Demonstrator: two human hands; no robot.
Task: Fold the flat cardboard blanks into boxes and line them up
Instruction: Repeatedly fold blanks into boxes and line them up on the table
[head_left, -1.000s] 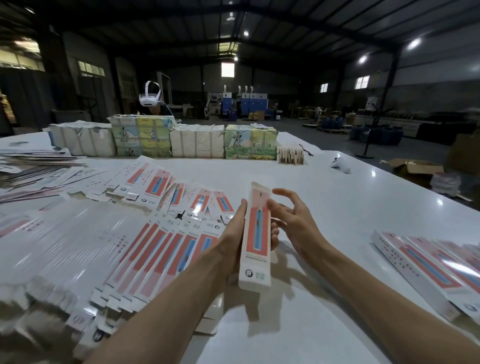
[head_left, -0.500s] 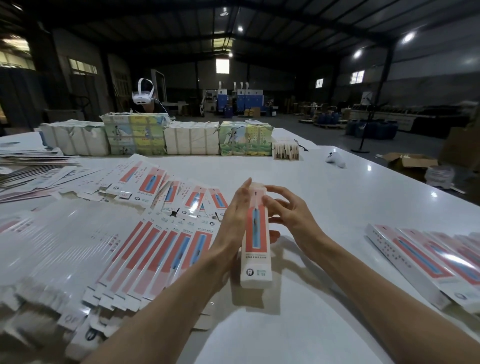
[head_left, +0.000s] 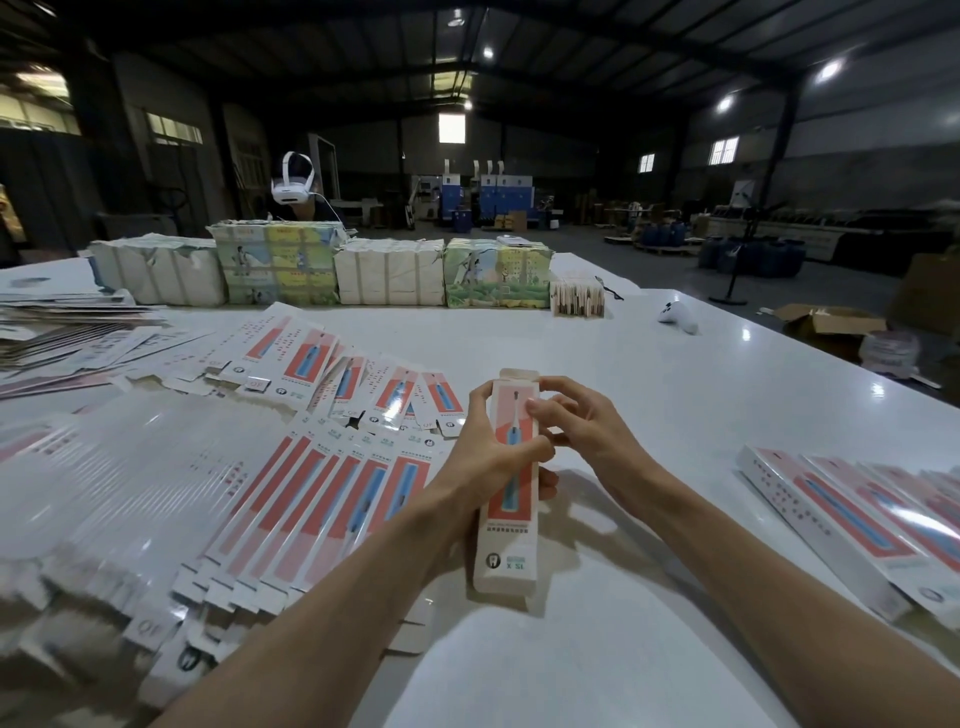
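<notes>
I see flat blanks (head_left: 322, 493) spread over the table's (head_left: 623, 364) left half, folded boxes (head_left: 857, 530) rowed at right. Centre: one box (head_left: 506, 540) gripped by left hand (head_left: 483, 447), right hand (head_left: 582, 431) pinching its far end. Bundles (head_left: 389, 273) line the far edge, with a controller (head_left: 678, 316) to their right.

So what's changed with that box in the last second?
The right hand moved in from beside the box and now pinches its upper end, thumb on the front. The left hand still grips the box's middle; the flat blanks and finished boxes lie as before.
</notes>
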